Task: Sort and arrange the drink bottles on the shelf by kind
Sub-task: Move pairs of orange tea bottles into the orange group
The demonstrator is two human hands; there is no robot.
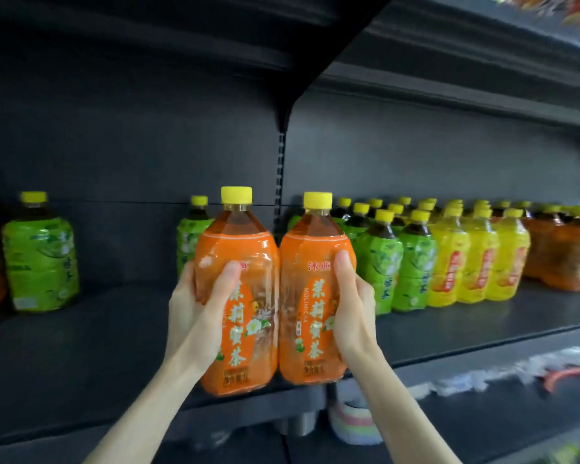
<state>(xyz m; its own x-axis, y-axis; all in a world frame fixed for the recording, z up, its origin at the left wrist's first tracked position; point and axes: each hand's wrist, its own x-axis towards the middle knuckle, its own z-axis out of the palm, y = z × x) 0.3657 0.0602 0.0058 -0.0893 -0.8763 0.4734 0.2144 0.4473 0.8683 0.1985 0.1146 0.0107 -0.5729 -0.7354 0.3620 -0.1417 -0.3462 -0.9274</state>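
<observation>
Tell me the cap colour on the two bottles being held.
Yellow caps on both orange-labelled bottles, clear in the head view.

We count two orange bottles (241, 242), one in the left hand (195, 296), one in the right hand (352, 296). Left of the left hand: two green bottles (41, 252). Right of the right hand: a green group (395, 262), two in front, the rest overlapping, uncountable; three yellow bottles (479, 259) in front; a far orange group (556, 256), too blurred to count.
</observation>
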